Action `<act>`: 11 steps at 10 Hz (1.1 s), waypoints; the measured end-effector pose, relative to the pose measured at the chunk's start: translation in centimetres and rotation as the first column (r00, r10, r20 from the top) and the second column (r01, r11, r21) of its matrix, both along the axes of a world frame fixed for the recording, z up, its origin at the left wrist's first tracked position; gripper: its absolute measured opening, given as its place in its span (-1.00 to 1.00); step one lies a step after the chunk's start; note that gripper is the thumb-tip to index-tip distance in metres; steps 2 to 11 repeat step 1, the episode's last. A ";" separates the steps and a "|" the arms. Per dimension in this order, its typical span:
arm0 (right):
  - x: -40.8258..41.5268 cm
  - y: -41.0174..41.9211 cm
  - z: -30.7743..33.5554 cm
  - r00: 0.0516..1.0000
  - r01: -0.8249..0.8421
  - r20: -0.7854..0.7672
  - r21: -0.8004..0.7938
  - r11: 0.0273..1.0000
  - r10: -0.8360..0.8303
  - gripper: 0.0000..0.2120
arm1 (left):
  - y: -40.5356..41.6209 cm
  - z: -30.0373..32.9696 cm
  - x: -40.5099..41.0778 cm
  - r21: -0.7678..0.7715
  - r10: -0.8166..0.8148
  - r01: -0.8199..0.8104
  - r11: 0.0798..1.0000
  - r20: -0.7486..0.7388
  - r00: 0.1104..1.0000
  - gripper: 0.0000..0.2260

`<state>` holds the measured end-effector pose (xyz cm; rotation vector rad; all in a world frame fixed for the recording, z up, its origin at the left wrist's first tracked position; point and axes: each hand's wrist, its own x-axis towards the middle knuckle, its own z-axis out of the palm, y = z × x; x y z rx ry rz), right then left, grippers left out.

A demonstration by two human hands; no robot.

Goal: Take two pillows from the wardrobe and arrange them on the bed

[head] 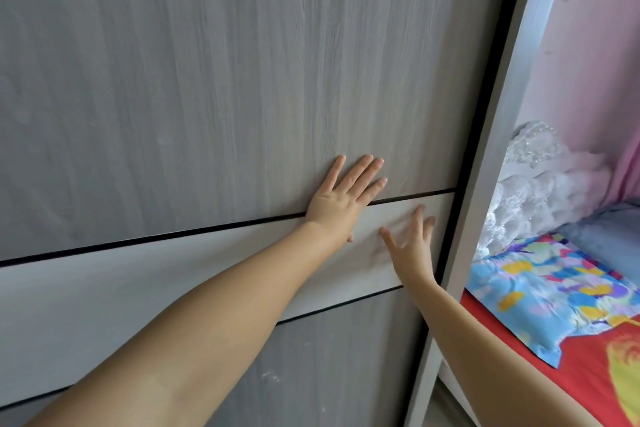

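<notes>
A grey wood-grain wardrobe door (207, 80) fills most of the view, with a paler band across it. My left hand (341, 199) lies flat on the door, fingers spread, at the band's upper seam. My right hand (412, 246) is blurred, fingers apart, on or just off the pale band near the door's right edge. Beyond the wardrobe's side lies the bed (588, 374) with a red sheet. On it sits a blue pillow with a colourful print (554, 288). The wardrobe's inside is hidden.
The wardrobe's grey side panel (491, 184) runs diagonally between the door and the bed. White lacy fabric (540, 180) is piled at the bed's far end against a pink wall (595, 62). A grey-blue cloth (609, 236) lies beside it.
</notes>
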<state>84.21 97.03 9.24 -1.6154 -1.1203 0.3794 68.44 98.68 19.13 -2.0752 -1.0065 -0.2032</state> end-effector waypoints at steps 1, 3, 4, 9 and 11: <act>0.8 -1.6 1.8 0.998 -0.048 0.026 -0.095 0.994 0.051 -0.19 | -0.5 -0.2 0.1 -0.051 -0.053 0.055 0.997 0.040 0.998 -0.11; 0.8 -1.6 1.8 0.998 -0.048 0.026 -0.095 0.994 0.051 -0.19 | -0.5 -0.2 0.1 -0.051 -0.053 0.055 0.997 0.040 0.998 -0.11; 0.8 -1.6 1.8 0.998 -0.048 0.026 -0.095 0.994 0.051 -0.19 | -0.5 -0.2 0.1 -0.051 -0.053 0.055 0.997 0.040 0.998 -0.11; 0.8 -1.6 1.8 0.998 -0.048 0.026 -0.095 0.994 0.051 -0.19 | -0.5 -0.2 0.1 -0.051 -0.053 0.055 0.997 0.040 0.998 -0.11; 0.8 -1.6 1.8 0.998 -0.048 0.026 -0.095 0.994 0.051 -0.19 | -0.5 -0.2 0.1 -0.051 -0.053 0.055 0.997 0.040 0.998 -0.11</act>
